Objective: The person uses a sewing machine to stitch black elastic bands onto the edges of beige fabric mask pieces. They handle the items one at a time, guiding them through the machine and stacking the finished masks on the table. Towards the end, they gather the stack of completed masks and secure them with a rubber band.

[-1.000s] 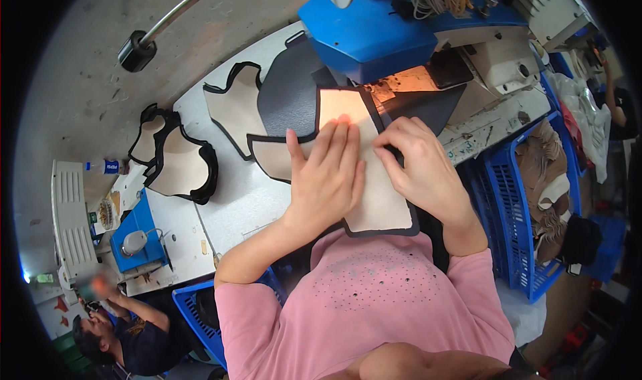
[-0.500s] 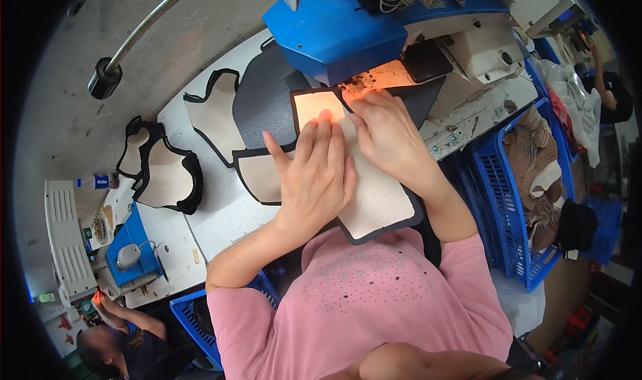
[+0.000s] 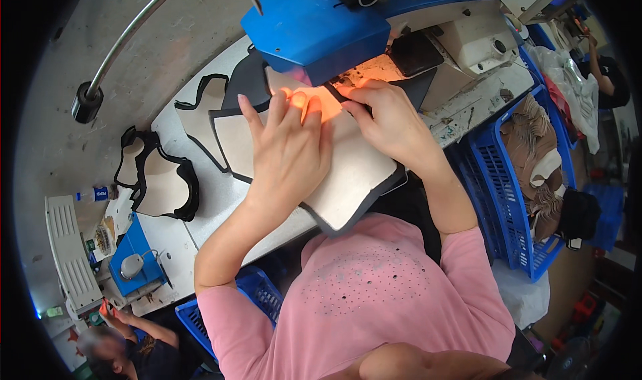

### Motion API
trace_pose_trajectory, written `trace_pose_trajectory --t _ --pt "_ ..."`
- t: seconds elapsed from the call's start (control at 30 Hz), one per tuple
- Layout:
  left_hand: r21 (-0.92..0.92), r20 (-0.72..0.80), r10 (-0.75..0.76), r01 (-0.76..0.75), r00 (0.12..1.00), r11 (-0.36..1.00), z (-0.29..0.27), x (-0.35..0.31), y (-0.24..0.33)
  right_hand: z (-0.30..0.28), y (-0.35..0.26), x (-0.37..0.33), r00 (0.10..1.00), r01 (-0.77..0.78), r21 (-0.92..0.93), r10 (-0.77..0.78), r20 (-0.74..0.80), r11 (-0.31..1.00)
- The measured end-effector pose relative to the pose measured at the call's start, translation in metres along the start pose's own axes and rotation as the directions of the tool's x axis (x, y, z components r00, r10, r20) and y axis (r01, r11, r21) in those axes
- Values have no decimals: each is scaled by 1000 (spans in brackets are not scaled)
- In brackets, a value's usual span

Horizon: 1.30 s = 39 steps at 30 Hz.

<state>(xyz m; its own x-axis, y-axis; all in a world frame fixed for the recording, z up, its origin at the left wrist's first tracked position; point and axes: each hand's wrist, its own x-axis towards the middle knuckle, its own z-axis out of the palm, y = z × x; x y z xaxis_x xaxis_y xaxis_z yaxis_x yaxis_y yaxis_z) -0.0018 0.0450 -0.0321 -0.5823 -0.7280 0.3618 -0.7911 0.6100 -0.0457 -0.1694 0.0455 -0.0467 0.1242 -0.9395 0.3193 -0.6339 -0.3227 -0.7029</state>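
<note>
A cream panel with black edging lies across the white table below a blue machine head. Its far end is at the machine's front, lit orange. My left hand rests flat on the panel with its fingers spread, the fingertips in the orange light. Thumb and fingers of my right hand are pinched together at the panel's dark far edge, close to the lit work area. What lies directly under the machine head is partly hidden.
More black-edged cream panels lie left, one flat and a curved group. A bent metal lamp arm hangs at upper left. Blue baskets of brown pieces stand right. Another person works at lower left.
The panel has turned and shifted left, its far end now against the machine's front. My left hand moved left and forward with it. My right hand stays near the lit area.
</note>
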Motion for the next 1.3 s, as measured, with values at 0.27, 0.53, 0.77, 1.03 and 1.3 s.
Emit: trace_pose_trajectory --t 0.27,0.53,0.77,1.03,1.3 --pt "-72 64 30 -26 997 997 -7 7 -4 -2 2 -8 996 33 66 -27 -88 997" --pt "-286 51 42 -26 998 958 8 19 -31 3 6 -9 981 130 19 -126 -148 991" --pt "-366 75 104 -70 992 928 12 26 -57 2 7 -14 980 134 0 -132 -151 991" --pt "-197 117 52 -28 992 980 -1 15 -33 1 9 -17 981 113 59 -102 -165 992" --pt "-256 211 46 10 976 967 -12 4 -2 -1 4 -18 979 181 63 -175 -102 981"
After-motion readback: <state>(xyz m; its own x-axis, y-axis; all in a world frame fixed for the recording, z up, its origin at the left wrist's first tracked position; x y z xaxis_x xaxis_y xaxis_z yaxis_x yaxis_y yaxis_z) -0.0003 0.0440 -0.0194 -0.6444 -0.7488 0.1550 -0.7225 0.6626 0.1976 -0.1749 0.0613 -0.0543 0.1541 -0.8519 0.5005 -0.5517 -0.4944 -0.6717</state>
